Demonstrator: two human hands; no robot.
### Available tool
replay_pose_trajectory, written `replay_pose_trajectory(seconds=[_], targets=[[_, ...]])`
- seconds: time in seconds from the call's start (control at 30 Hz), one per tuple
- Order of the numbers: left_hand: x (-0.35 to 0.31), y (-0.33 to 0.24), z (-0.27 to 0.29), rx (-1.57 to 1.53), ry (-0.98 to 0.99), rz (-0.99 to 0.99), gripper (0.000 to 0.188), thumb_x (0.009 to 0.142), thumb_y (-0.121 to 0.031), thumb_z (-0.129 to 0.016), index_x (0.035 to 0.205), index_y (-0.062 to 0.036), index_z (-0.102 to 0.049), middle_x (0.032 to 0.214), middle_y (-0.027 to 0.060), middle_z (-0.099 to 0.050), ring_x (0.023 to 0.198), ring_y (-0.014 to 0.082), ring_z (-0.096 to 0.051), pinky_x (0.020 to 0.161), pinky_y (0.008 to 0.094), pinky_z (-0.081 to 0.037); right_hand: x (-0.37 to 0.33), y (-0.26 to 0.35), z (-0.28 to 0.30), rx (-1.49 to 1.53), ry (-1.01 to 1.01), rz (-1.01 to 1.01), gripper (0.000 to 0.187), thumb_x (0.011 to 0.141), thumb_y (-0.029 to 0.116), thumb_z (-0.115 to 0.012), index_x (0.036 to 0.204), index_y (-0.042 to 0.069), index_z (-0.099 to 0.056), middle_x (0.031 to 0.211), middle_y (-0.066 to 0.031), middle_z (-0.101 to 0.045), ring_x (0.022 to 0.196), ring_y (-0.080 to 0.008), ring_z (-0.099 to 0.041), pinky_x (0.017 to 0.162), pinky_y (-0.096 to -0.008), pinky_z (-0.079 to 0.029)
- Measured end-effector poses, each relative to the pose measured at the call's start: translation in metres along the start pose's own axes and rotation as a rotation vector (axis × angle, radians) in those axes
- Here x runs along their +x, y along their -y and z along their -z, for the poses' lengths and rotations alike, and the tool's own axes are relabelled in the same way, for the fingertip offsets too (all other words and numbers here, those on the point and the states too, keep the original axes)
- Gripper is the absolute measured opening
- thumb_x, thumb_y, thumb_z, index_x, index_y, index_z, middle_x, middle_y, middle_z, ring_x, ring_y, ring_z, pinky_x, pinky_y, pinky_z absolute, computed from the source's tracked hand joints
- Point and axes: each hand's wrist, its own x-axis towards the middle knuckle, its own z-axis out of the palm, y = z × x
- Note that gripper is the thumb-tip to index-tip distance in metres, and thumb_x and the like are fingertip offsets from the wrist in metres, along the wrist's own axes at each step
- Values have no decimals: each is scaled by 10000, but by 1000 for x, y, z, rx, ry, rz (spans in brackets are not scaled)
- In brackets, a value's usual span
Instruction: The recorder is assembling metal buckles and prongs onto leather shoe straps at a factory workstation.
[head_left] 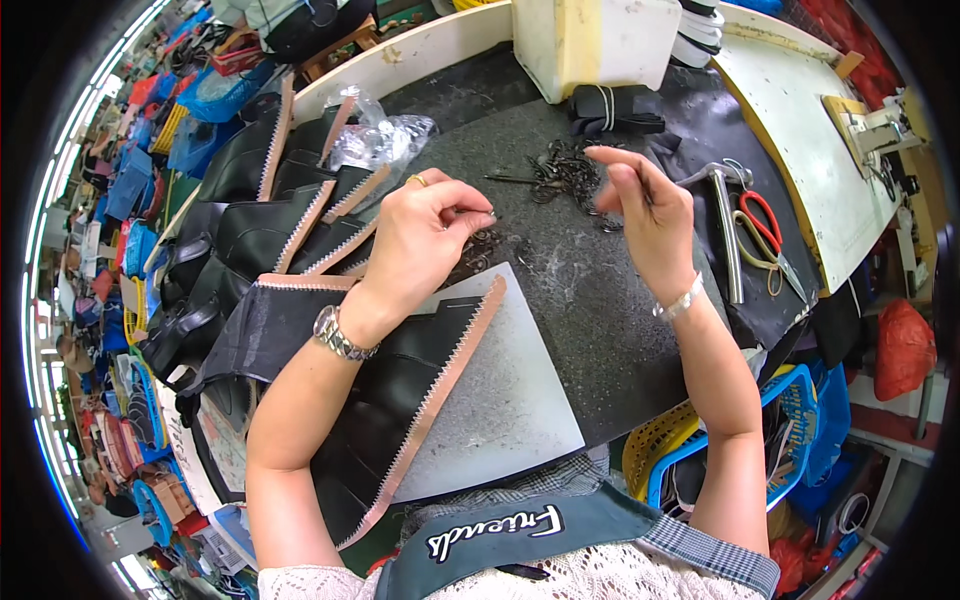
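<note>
My left hand (425, 230) is closed in a pinch above the worktable, its fingertips on something too small to make out. Across from it, my right hand (650, 200) is raised with thumb and index finger apart; its other fingers are partly hidden. A pile of small dark shiny pieces (562, 172) lies just beyond and between the hands. Below my left forearm, a black leather piece with a tan zigzag-edged strip (440, 370) rests partly on a whitish board (500, 425). Several similar black leather pieces (265, 235) are heaped on the left.
Red-handled scissors (765, 225) and a metal bar tool (728, 240) lie on the right. A cream block (600, 50) and a tied black bundle (615, 108) stand at the back. Clear plastic bags (385, 135) sit back left. A blue basket (790, 420) is at lower right.
</note>
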Motion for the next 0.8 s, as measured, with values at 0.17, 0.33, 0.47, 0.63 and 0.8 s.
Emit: replay_pose_trajectory(seconds=[0.17,0.33,0.47,0.63,0.8], targets=[[-14,-35,2,-838,19,416,137,888,5,-590,1007,14,-523,851,95,-623,759,179,-674,675,286,-582,-30,29,-3,-63,289,77,291,891,210,-635,1113,27,-592,594,-66,-498,517,-145,-517,499,-286,-411],[-28,-49,5,-1002,15,478,151,931,-57,-555,1051,31,-529,1009,180,-646,912,241,-674,792,328,-574,-60,52,-7,-100,320,118,323,913,238,-577,1096,1,-456,666,-110,-551,574,-309,-588,522,-371,-451],[-43,-66,3,-1267,42,540,177,955,-89,-521,1074,41,-507,1056,186,-644,983,255,-654,863,350,-548,-65,56,-10,-214,136,299,218,883,187,-624,999,35,-519,758,-102,-566,608,-283,-594,528,-355,-466],[-57,-72,-2,-1016,64,419,202,923,-101,-590,1080,24,-606,1000,99,-663,951,165,-644,791,278,-540,-65,57,-6,-310,25,422,247,818,100,-670,1043,54,-577,830,-93,-562,647,-262,-595,531,-345,-469],[-55,-70,9,-1128,-78,531,199,883,-68,-634,1055,32,-645,913,126,-685,783,172,-685,722,263,-574,-78,69,1,-277,-32,404,330,768,33,-685,1090,36,-615,831,-114,-601,640,-270,-610,539,-338,-491]])
